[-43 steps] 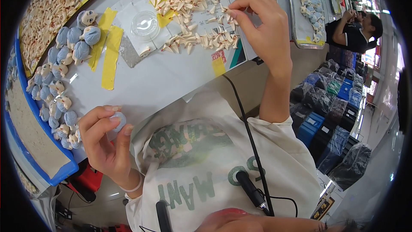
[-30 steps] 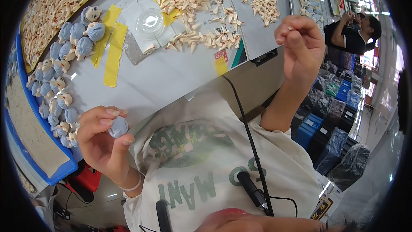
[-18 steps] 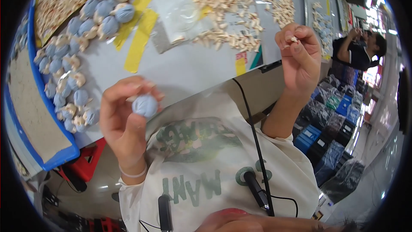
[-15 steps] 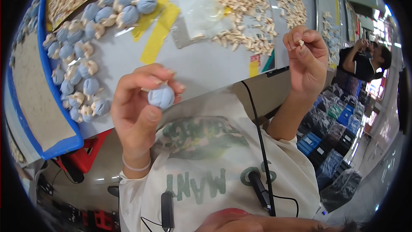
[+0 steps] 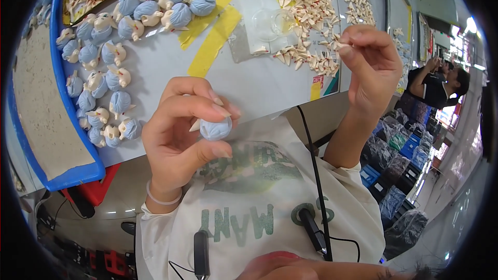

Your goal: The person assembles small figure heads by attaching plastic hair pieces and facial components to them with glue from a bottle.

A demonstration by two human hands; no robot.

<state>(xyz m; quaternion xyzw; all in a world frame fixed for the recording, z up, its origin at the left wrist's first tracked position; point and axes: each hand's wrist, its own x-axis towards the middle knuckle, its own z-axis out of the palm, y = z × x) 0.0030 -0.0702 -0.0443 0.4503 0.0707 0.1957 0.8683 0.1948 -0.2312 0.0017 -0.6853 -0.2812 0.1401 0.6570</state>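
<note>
At the near edge of the bench (image 5: 259, 88), my left hand (image 5: 168, 137) pinches a blue head (image 5: 216, 129), well left of the pale piece (image 5: 342, 46) my right hand (image 5: 371, 65) pinches.

Looking down from the person's head (image 5: 290, 270), quite near.
Facing the left hand (image 5: 179, 132), the right hand (image 5: 372, 67), the shirt (image 5: 290, 189) and the table (image 5: 158, 59), seeing very wide, bending straight edges, catching boxes (image 5: 370, 176) farther off at the right.
</note>
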